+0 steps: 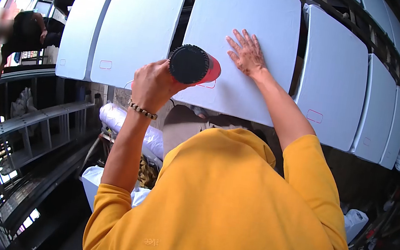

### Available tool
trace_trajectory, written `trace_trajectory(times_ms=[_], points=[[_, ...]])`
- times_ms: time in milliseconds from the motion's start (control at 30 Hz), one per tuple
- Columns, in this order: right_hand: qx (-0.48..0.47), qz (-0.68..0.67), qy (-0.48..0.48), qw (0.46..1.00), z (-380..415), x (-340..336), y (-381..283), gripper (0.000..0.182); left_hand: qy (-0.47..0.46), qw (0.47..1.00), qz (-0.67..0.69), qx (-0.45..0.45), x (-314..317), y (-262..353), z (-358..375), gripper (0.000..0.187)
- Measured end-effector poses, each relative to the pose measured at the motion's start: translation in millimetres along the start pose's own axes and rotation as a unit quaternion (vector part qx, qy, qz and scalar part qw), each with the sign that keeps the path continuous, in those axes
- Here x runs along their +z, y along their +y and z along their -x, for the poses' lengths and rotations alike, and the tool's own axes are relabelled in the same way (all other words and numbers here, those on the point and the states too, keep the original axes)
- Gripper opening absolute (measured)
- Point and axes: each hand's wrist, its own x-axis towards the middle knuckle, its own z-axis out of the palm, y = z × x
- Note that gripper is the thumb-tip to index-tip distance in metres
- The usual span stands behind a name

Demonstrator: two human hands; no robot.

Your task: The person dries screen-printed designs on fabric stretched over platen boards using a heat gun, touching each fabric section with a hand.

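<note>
My left hand (154,85) is wrapped round the side of a red hand-held tool with a round black ribbed end, which looks like a heat gun (211,71). The tool is over the lower left of a white cloth-covered panel (244,10), and its far end is hidden from me. Partly behind it shows a red rounded outline (208,83) on the panel. My right hand (246,53) lies flat on the same panel with its fingers spread, to the right of the tool.
More white panels (140,18) stand in a row to left and right, several with small red outlines. A metal ladder (41,118) lies at the left. Beyond it a person in black (27,29) leans on a rail. White wrapped rolls (127,126) are beside my legs.
</note>
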Motion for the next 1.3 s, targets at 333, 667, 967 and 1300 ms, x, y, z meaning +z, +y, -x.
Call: trace_trajectory(times_ms=[333, 667, 967, 1300], points=[[0.020, -0.002, -0.001, 1.000, 1, -9, -2, 0.056, -0.004, 1.000, 0.017, -0.023, -4, -12, -6, 0.042], [0.023, -0.007, 0.012, 1.000, 3, -6, -4, 0.055, -0.020, 0.997, -0.044, -0.052, -44, -56, 15, 0.041], [0.018, -0.003, 0.017, 1.000, 2, -3, -3, 0.055, 0.000, 0.998, -0.031, -0.057, -27, -55, 17, 0.039], [0.024, -0.029, 0.012, 0.999, 3, -7, -5, 0.054, 0.004, 0.999, 0.021, -0.046, -7, -36, 0, 0.040]])
